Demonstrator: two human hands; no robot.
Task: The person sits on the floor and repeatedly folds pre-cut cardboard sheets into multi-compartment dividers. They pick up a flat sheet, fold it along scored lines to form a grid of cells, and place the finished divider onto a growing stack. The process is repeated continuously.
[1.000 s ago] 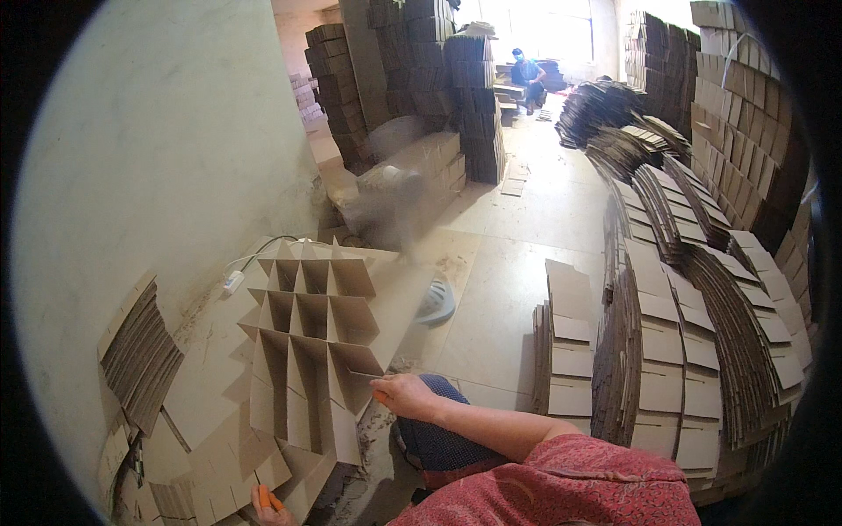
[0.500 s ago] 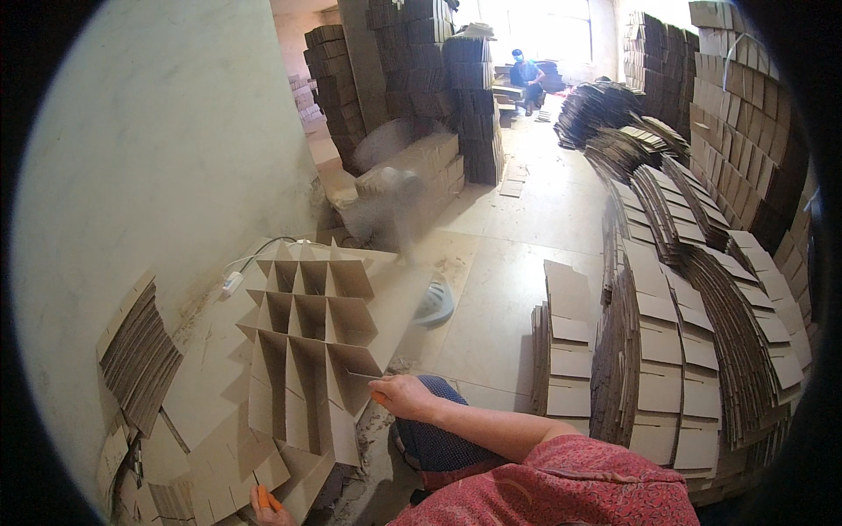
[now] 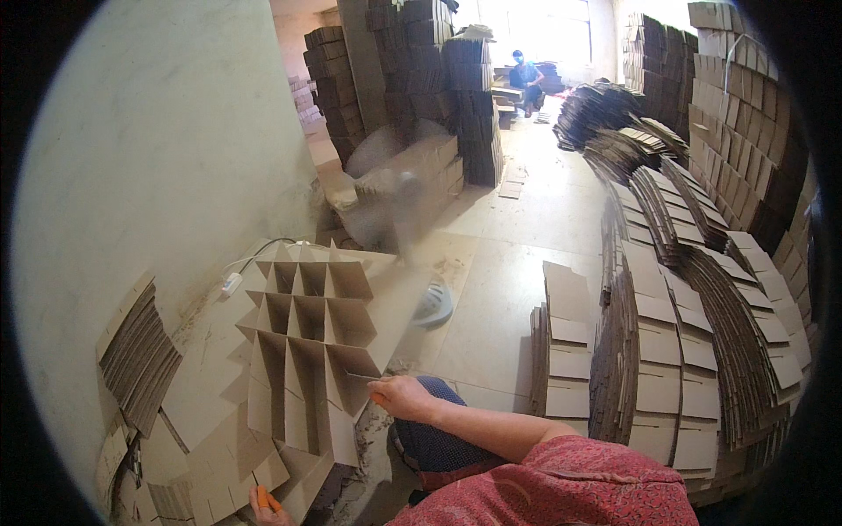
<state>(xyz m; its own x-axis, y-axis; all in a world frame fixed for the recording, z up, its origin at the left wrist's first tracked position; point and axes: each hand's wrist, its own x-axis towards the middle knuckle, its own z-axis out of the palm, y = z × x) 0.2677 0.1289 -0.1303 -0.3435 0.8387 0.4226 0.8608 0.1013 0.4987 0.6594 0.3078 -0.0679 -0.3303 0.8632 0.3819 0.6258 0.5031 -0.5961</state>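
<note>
Only the fan's (image 3: 402, 197) blur shifts; right of the grid (image 3: 307, 317), the right hand (image 3: 402, 397) pinches its edge, seemingly steadying it; below it, the left hand (image 3: 269, 511) touches a sheet (image 3: 230, 463), grip unclear.

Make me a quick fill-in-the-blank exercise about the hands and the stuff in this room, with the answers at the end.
1. The finger coverings on the left hand are coloured ____.
2. The right hand is at the ____ (left or right) side of the cardboard divider grid.
3. The small white block lies to the ____ (left or right) of the grid.
4. The seated person is in the ____ (foreground or background).

Missing words: orange; right; left; background.
</note>
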